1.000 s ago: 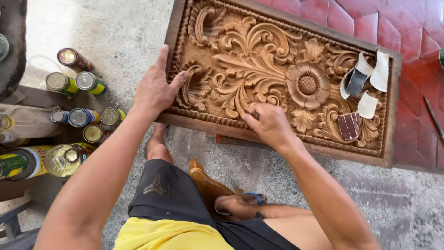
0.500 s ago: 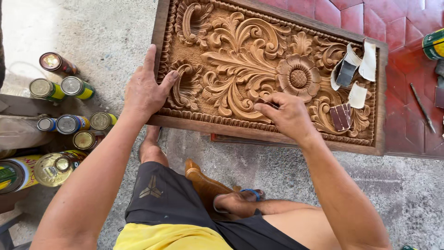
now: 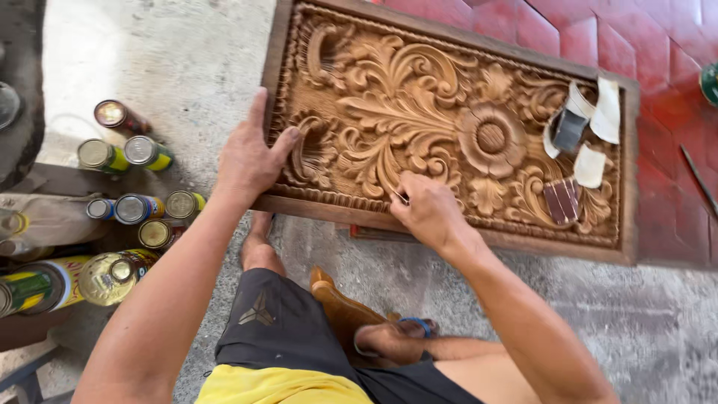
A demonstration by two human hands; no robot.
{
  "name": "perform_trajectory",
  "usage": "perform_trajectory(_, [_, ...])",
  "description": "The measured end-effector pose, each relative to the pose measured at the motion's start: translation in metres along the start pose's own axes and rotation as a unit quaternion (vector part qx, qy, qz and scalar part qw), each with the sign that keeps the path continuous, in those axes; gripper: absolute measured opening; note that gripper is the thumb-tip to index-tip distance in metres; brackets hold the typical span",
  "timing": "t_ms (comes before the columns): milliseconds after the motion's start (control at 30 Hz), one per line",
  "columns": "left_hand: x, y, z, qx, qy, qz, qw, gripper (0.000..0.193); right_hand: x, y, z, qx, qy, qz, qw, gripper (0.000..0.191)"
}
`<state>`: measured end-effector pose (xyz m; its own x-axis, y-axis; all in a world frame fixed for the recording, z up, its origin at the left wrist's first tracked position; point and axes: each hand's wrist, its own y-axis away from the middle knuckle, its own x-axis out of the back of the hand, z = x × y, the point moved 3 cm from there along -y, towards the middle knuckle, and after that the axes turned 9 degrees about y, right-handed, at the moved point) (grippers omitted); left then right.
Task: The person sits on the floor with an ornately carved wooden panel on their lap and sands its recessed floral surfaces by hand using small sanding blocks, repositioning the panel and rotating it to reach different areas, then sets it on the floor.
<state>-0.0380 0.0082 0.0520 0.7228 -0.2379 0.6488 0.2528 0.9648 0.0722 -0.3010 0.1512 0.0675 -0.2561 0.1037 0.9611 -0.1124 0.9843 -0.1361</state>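
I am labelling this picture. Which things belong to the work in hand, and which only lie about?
In use:
- carved wooden panel
- left hand, gripping the panel's edge
- right hand, pressed on the carving
- folded sandpaper pieces lying on the panel

Lying about:
- cans on the floor
- red floor tiles

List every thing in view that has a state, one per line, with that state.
Carved brown wooden panel: lying flat, near edge raised off the concrete.
Left hand: gripping the panel's near-left edge.
Right hand: pressed on the carving, fingers pinching something small.
Folded sandpaper pieces: loose on the panel.
Metal cans: lying on their sides, lids on.
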Motion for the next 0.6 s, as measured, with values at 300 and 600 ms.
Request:
perform_trajectory(300, [-0.001, 0.001, 0.0, -0.007, 0.011, 0.002, 1.0, 0.086, -0.015, -0.003, 0.001, -0.054, 0.023, -0.07, 0.996, 0.015])
perform_trajectory(600, [-0.003, 0.0, -0.007, 0.009, 0.02, 0.009, 1.0, 0.087, 0.035, 0.002, 0.024, -0.096, -0.049, -0.128, 0.986, 0.022])
